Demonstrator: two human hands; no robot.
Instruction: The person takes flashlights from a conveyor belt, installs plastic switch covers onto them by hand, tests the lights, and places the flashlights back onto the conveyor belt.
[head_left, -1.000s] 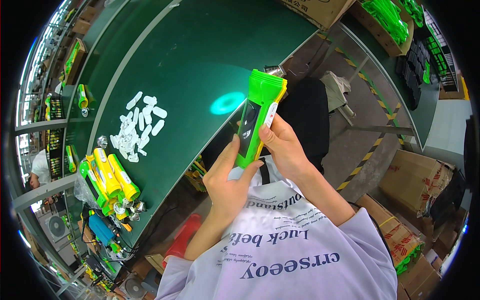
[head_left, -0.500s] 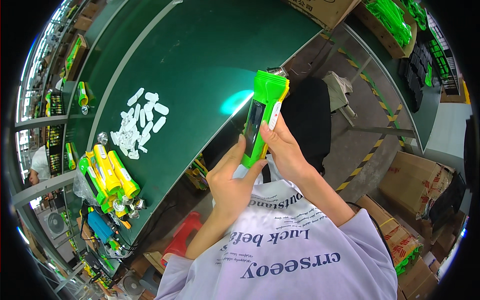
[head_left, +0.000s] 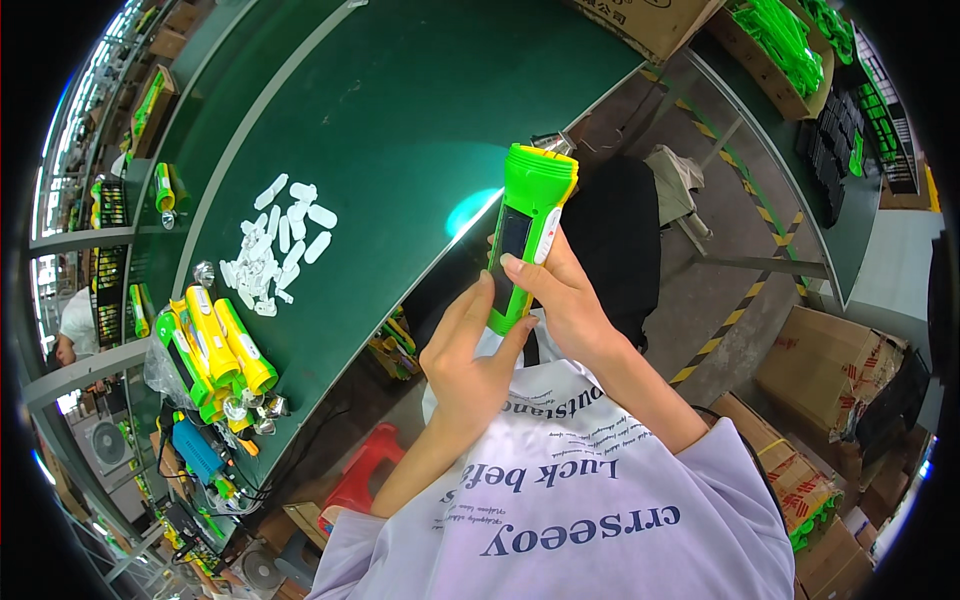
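A green and yellow flashlight (head_left: 530,195) stands nearly upright between my hands, with a dark panel on its front and a white switch strip on its side. My left hand (head_left: 470,345) pinches its lower end between thumb and fingers. My right hand (head_left: 565,295) wraps round the middle, its thumb lying on the dark panel. At the flashlight's top a shiny silver reflector (head_left: 552,143) sticks out beyond the rim. A bright spot of light (head_left: 472,212) falls on the edge of the green table (head_left: 420,110).
Small white plastic pieces (head_left: 268,255) lie in a heap on the table. Several yellow and green flashlights (head_left: 215,345) are piled at the left, beside a blue tool (head_left: 198,448). A red stool (head_left: 368,470) stands below the table edge. Cardboard boxes (head_left: 830,370) sit at the right.
My right thumb has shifted from beside the white switch strip onto the dark panel. The flashlight has turned slightly, and the light spot on the table looks smaller.
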